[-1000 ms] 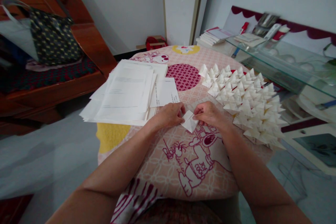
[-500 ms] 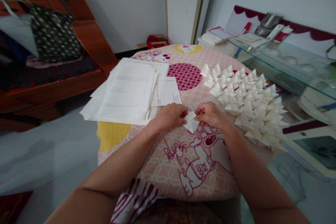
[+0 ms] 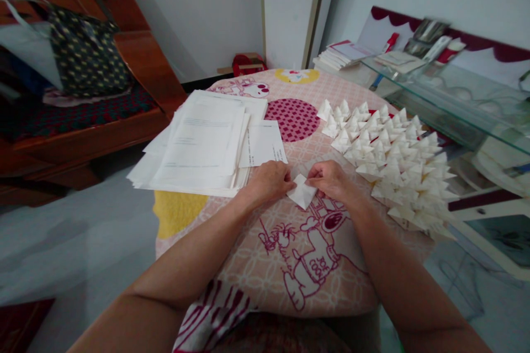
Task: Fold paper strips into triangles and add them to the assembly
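A small folded white paper square (image 3: 302, 192) lies between my two hands, one corner toward me. My left hand (image 3: 273, 179) is closed with its fingertips pinching the left corner. From the other side, my right hand (image 3: 331, 177) grips the right edge between thumb and fingers. Left of the hands sits a stack of white printed sheets (image 3: 202, 140), with a smaller printed piece of paper (image 3: 265, 143) beside it. To the right stand many pointed folded paper pieces (image 3: 393, 160) set in close rows.
A pink patterned cloth (image 3: 248, 265) covers the table. A glass shelf (image 3: 447, 102) with a cup and other items borders it on the right, near a stack of booklets (image 3: 342, 56). A wooden bench (image 3: 144, 66) with a dotted bag (image 3: 86, 52) stands at left.
The paper's upper part, which showed a raised flap and crease, now looks flat and square. My right fingers have shifted slightly toward its top corner. The stacks have not moved.
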Demonstrator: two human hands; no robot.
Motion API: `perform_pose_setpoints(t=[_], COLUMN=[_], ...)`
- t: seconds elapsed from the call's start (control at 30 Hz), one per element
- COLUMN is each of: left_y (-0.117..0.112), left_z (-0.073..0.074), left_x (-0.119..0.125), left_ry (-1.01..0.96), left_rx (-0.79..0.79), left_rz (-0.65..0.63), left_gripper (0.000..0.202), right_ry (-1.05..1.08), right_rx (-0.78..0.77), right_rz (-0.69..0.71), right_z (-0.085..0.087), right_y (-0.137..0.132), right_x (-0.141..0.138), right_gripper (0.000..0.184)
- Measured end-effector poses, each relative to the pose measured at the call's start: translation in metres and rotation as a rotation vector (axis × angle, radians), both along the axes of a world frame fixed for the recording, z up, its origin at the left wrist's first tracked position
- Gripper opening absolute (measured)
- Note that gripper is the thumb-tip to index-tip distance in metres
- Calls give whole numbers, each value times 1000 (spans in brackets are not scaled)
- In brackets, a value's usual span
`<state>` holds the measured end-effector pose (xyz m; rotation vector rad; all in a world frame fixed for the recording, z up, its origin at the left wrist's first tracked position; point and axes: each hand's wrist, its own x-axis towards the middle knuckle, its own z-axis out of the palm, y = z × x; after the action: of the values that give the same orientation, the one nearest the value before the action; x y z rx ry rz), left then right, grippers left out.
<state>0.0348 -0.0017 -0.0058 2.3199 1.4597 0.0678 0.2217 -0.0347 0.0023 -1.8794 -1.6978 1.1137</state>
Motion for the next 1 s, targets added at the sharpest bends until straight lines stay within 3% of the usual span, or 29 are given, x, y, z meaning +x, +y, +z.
perform_pose_setpoints(t=[0.4,0.5,0.67,0.87,1.0], left_y=[0,-3,-5,-1,1], left_z=[-2,-4,-10,-7,0], left_x=[0,-1,2,-3,-7], left_ry=[23,-96,-276,-243,-238], left_rx=[20,99,136,91,52], left_rz=[-19,-116,-403,-442,-495], left_gripper=[18,10,17,22,27], right_ry=[-27,-48,-38,18,-4], right_rx=[23,40,49,-76,-48], right_rz=[3,12,25,8,-32], right_z=[0,-2,-4,5,5], right_y=[1,2,2,0,2], right_x=[-2,-2,1,7,20], right_gripper=[9,9,12,7,7])
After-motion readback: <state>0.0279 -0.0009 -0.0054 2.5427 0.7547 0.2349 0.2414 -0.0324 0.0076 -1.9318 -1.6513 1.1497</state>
